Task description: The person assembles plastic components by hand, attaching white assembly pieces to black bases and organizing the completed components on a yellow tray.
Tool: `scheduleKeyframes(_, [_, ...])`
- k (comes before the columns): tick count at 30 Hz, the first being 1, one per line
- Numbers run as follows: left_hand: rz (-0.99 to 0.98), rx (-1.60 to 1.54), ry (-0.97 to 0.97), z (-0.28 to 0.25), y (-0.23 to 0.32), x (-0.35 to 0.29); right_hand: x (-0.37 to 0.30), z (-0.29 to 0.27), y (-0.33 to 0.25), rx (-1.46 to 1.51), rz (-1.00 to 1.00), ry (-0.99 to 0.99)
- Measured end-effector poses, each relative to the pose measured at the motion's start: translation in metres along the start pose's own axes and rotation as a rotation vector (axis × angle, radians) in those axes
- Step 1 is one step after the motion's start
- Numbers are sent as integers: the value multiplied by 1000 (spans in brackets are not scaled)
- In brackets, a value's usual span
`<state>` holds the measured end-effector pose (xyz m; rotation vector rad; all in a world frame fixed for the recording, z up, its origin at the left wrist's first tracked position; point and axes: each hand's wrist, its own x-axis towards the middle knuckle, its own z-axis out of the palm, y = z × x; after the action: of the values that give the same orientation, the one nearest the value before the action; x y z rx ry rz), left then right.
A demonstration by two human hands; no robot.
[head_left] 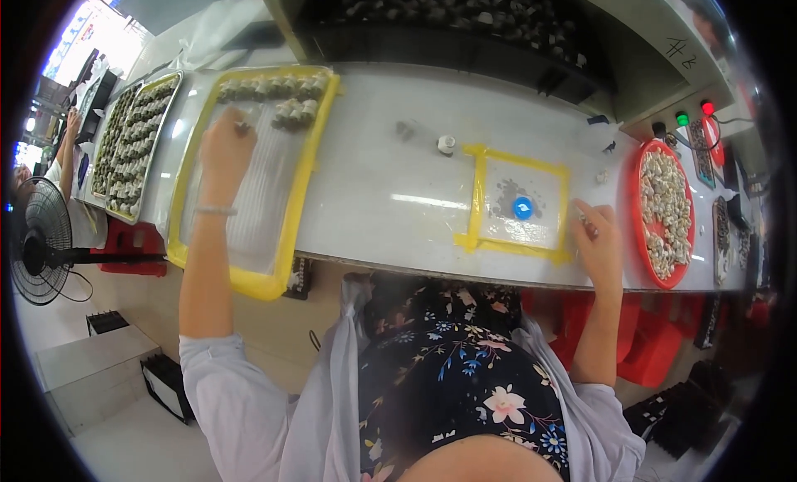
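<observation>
In the head view, the person's left hand (226, 146) is over the yellow-rimmed tray (286, 254), fingers curled inward with a small dark bit showing at the fingertips; whether it is gripped is too unclear to tell. Small white-and-dark parts (282, 88) stand in a row along that tray's far end, with a shorter cluster below it at the right; the hand is just below the row.

The right hand (599, 237) is at the right edge of a yellow tape frame (477, 195) on the white worktop (374, 191), its fingers bent round small whitish pieces (590, 226). Inside the frame a blue round cap (523, 208) sits among dark spots. A single small part (446, 144) stands just beyond the frame's far left corner. Right of the right hand, a red oval tray (641, 233) holds many loose whitish parts (664, 200). A filled tray (137, 150) lies at far left, near a black fan (41, 241).
</observation>
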<state>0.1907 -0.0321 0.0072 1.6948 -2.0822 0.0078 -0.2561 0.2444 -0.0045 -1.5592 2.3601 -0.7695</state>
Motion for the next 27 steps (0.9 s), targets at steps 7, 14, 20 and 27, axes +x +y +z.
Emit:
scheduleKeyframes(7, [-8,-67,-78,20,9,16,-4,6,-1,32,90,156])
scheduleKeyframes(14, [64,-1,-85,-4,55,1,-6,6,5,-13,-52,134])
scheduleKeyframes(20, [590,-247,-220,25,147,-21,-9,4,1,134,31,173])
scheduleKeyframes(27, [731,-66,-203,70,153,-19,10,11,-32,265,-342,-45])
